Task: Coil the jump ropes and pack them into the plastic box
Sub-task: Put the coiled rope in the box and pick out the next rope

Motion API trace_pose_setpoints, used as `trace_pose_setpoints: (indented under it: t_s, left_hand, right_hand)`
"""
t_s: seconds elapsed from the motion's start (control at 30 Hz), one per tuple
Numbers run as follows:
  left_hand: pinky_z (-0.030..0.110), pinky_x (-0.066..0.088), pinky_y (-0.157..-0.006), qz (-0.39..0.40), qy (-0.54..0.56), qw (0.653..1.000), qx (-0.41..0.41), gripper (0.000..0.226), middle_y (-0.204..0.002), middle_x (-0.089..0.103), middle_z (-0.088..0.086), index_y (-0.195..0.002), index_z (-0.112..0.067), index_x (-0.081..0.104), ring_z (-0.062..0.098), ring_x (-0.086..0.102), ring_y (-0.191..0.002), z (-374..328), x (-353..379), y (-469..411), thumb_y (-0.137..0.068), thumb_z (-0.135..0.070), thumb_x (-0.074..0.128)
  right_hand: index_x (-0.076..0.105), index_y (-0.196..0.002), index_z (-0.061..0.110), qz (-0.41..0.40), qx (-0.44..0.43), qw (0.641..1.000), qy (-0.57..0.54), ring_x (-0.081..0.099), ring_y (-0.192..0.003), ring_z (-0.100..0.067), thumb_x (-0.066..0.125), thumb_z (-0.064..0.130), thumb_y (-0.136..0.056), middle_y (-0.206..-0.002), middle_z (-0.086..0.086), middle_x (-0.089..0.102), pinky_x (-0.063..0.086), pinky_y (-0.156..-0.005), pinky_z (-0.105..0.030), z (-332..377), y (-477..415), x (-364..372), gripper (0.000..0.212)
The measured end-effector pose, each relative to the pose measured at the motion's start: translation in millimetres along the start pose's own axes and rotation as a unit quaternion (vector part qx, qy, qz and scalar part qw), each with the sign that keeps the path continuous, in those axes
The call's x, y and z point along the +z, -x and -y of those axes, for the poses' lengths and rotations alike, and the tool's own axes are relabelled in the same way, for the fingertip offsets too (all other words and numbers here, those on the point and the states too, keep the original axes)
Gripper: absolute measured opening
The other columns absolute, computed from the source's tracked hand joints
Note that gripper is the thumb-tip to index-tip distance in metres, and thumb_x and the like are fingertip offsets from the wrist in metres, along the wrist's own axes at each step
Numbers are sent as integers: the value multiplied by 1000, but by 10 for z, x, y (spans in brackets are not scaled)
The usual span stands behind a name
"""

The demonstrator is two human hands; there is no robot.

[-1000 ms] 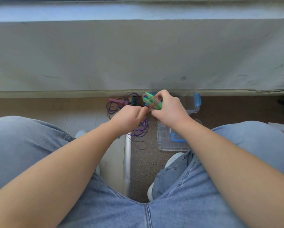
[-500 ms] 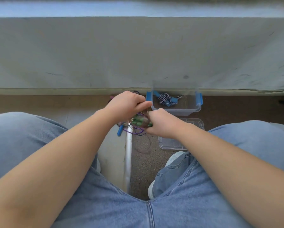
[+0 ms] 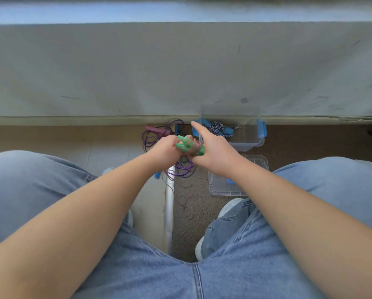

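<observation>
Scuffed grey wall [image 3: 180, 67], speckled brown floor [image 3: 310, 141].

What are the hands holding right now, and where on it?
Both hold the green-handled jump rope, its cord wound round the handles. The left hand grips the handles' left end, the right hand the right end.

Curled left hand [image 3: 165, 148] beside right hand [image 3: 215, 153]

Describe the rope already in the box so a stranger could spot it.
At the foot of the grey wall stands a clear box with blue clips. The rope lies bundled inside it. It alone is braided navy and white; the floor rope is purple, the held rope green-handled.
</observation>
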State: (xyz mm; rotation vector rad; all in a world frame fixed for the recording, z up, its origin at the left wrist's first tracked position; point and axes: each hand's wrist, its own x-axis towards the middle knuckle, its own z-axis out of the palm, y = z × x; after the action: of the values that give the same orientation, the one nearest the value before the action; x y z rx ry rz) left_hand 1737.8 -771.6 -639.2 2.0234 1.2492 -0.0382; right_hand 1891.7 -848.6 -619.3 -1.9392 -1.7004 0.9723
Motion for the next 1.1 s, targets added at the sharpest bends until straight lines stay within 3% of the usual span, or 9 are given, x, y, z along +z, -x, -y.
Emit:
trace_pose_setpoints:
  t_s: [0.1,0.2,0.33,0.47,0.53,0.67,0.8,0.93,1.1]
  left_hand:
    - [36,45,-74,-8,34,999,-26,27,-85,60,13,-89,-6,60,27,55,-81,-31,5,44,-100,-22,42]
    - [30,39,-74,7,10,999,-49,24,-85,55,11,-90,-6,58,24,52,-82,-56,19,64,-103,-18,42]
    - [38,44,-89,44,42,996,-65,24,-111,62,20,-114,2,61,33,58,-106,-77,-17,43,-98,-3,44]
    - [36,46,-93,46,-111,992,-37,28,-124,59,15,-124,0,53,30,58,-112,-88,-65,80,-102,-6,37]
    - [36,47,-87,56,-140,988,-28,27,-117,62,14,-117,0,58,32,60,-107,-78,-40,71,-102,-7,37]
    - [34,35,-56,-12,-70,997,20,37,-65,57,3,-67,-14,56,29,53,-70,-71,-30,90,-100,-22,41]
    - [43,40,-59,-6,-113,988,104,43,-61,58,11,-68,-7,55,31,53,-62,-59,-55,134,-101,-29,38]
    - [32,27,-48,-27,-182,950,254,46,-49,45,1,-57,-15,47,19,42,-46,-17,-144,116,-97,-39,47]
    - [30,36,-51,-81,-233,910,333,48,-60,41,-9,-64,-23,52,16,47,-56,-111,-224,61,-94,-58,40]
  right_hand:
    - [47,-146,31,-15,-3,998,-54,61,-92,-13,75,19,-78,-117,3,68,42,-80,-21,-8,-30,9,74]
    - [64,-124,29,-5,-14,994,-106,70,-88,-9,77,21,-76,-101,8,73,55,-83,-31,14,-41,35,50]
    - [67,-110,24,10,-41,991,-130,72,-78,-11,73,18,-81,-81,4,75,60,-75,-35,118,-1,87,30]
    - [67,-114,22,8,-52,996,-74,67,-86,-15,73,20,-81,-92,3,72,58,-77,-37,135,24,76,34]
    - [67,-112,22,-1,-45,997,-66,66,-83,-16,72,20,-80,-90,2,71,55,-72,-34,130,4,67,32]
    - [65,-99,18,-47,22,999,-7,58,-78,-19,69,22,-80,-85,0,65,39,-62,-28,56,-80,4,20]
    - [62,-93,17,-40,35,994,99,57,-88,-29,68,26,-83,-90,-8,65,36,-69,-29,-42,-128,-4,14]
    - [55,-91,21,5,56,984,171,62,-92,-31,66,27,-86,-98,-10,66,43,-70,-31,-132,-167,-8,14]
    - [53,-87,19,122,-20,955,270,60,-79,-30,60,23,-88,-82,-3,57,46,-63,-34,-68,-83,75,8]
